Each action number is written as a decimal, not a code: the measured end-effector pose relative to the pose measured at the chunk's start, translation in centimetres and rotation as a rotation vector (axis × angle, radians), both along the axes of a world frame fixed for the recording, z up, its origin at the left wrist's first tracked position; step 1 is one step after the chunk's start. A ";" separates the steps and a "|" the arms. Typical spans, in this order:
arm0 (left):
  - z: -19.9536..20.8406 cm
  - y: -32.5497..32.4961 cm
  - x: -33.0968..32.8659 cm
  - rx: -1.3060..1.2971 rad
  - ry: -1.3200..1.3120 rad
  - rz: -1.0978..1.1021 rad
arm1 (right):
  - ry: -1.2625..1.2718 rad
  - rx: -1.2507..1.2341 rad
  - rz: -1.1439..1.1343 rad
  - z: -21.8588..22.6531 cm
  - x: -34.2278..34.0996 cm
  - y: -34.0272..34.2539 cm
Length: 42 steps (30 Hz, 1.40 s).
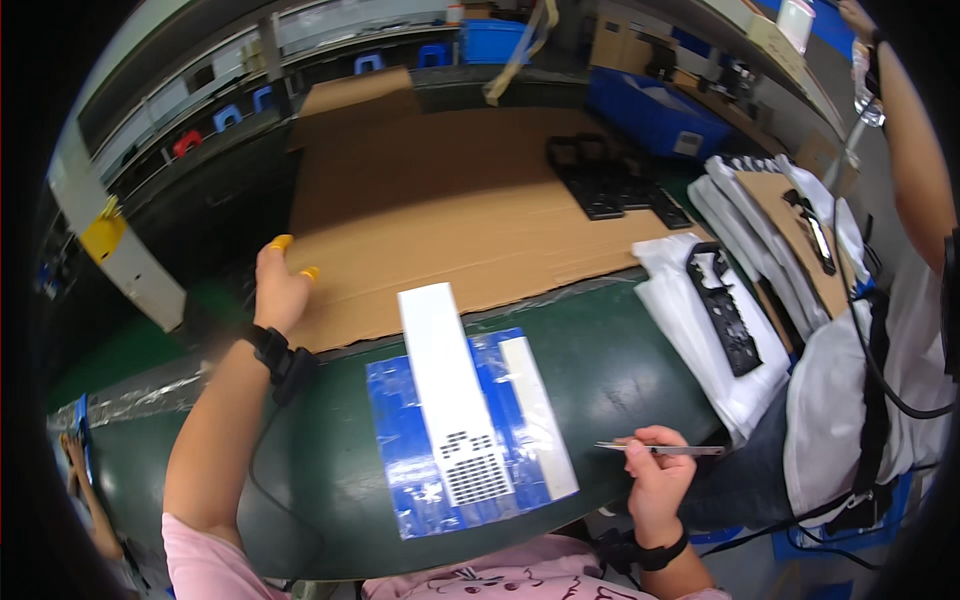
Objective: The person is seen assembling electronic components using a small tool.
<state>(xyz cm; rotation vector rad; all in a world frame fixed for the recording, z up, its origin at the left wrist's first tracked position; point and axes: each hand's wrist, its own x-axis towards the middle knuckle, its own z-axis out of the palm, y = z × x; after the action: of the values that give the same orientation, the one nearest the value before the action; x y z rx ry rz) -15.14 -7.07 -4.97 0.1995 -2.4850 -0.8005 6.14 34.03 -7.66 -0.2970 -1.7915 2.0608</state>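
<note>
Head view: slim tweezers [697, 450] (silvery-grey), tip pointing left.

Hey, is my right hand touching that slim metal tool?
Touching: the head view shows the right hand holding the slim metal tool between thumb and fingers.

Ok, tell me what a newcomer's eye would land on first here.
The white strip with black squares, on the blue sheet at lower centre, probably stands out first. Then the yellow finger covers on the left hand, at the left of the cardboard. At lower right, the right hand holds tweezers.
</note>
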 end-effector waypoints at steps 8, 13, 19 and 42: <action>3.1 22.2 -0.4 -0.224 -0.104 -0.697 | 0.070 0.106 -0.063 -1.0 0.4 1.8; 2.8 31.0 -4.8 -0.279 -0.131 -0.799 | 0.042 0.269 -0.144 -2.8 0.5 2.8; 0.3 35.8 -16.8 -0.162 -0.036 -0.447 | 0.333 0.721 -0.146 -2.4 -0.5 2.2; -2.9 32.1 -22.6 -0.021 -0.475 -0.321 | 0.384 0.807 -0.217 -2.3 -0.5 -0.1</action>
<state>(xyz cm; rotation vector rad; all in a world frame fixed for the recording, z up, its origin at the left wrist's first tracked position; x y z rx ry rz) -37.70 25.06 -7.85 -0.0251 -3.0235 -0.9421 5.65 33.90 -9.95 0.1272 -2.0427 1.0298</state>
